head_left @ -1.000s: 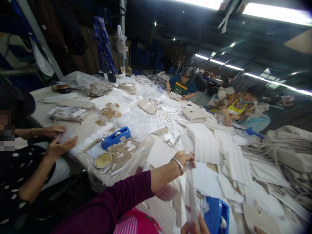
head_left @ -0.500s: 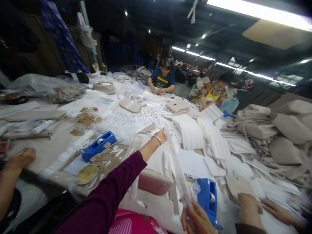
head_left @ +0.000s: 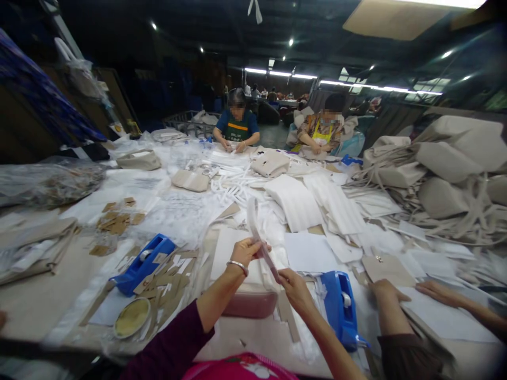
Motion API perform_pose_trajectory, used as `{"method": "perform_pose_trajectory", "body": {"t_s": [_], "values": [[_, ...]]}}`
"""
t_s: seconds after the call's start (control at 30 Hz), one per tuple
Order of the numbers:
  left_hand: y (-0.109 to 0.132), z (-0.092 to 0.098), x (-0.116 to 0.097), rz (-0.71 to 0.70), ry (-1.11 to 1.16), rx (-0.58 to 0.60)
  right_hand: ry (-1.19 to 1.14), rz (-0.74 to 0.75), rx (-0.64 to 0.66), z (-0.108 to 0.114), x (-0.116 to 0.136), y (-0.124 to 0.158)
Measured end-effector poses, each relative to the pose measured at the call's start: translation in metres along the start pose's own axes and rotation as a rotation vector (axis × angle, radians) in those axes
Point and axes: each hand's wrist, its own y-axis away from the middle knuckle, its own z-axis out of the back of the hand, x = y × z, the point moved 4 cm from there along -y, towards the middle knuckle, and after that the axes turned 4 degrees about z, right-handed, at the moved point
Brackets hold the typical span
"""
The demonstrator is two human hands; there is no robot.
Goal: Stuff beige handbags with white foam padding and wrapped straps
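Note:
A pale strap, apparently wrapped in translucent film [head_left: 270, 259], is stretched between my two hands above a beige bag [head_left: 247, 282]. My left hand [head_left: 246, 252], with a silver bangle at the wrist, is closed around its middle, and a loop of it stands up beyond the fingers. My right hand [head_left: 293, 287] pinches the lower end. The bag lies in front of me with its pinkish-brown base [head_left: 251, 305] towards me and a white sheet [head_left: 227, 250] on its upper part.
Blue tape dispensers stand on the left [head_left: 144, 264] and right [head_left: 339, 311], with a round yellowish tin [head_left: 132, 317] beside cardboard scraps. White foam sheets [head_left: 293, 203] lie ahead; beige bags [head_left: 447, 163] are heaped right. A co-worker's hands [head_left: 390, 293] work close at my right; two people sit opposite.
My hands have come closer together, the right moving up and the left drawing back, so the strap now loops above my left hand. The view has swung right.

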Motion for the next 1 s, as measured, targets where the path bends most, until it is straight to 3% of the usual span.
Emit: {"method": "perform_pose_trajectory", "body": {"t_s": [0.07,0.1,0.23,0.33,0.53,0.8,0.9,1.0], "values": [[-0.008,0.006,-0.017,-0.076,0.010,-0.067,0.077,0.088,-0.194,0.015,0.003,0.001],[-0.009,0.007,-0.023,-0.111,0.015,-0.084,0.040,0.065,-0.213,0.016,0.002,0.001],[-0.005,0.000,-0.020,-0.191,-0.004,-0.075,-0.323,-0.265,0.046,-0.008,-0.010,-0.016],[-0.002,-0.010,-0.004,-0.148,-0.050,-0.050,-0.407,-0.312,0.083,-0.018,-0.012,-0.041],[-0.006,-0.017,0.004,0.019,-0.034,-0.070,-0.198,-0.078,0.058,0.001,0.004,-0.072],[-0.008,-0.027,0.003,0.220,0.083,0.014,0.198,0.367,0.092,0.020,0.045,-0.066],[-0.008,-0.033,0.001,0.270,0.099,0.040,0.475,0.543,0.031,0.022,0.053,-0.064],[-0.005,-0.039,-0.002,0.287,0.100,0.102,0.558,0.593,-0.050,0.025,0.060,-0.062]]}}
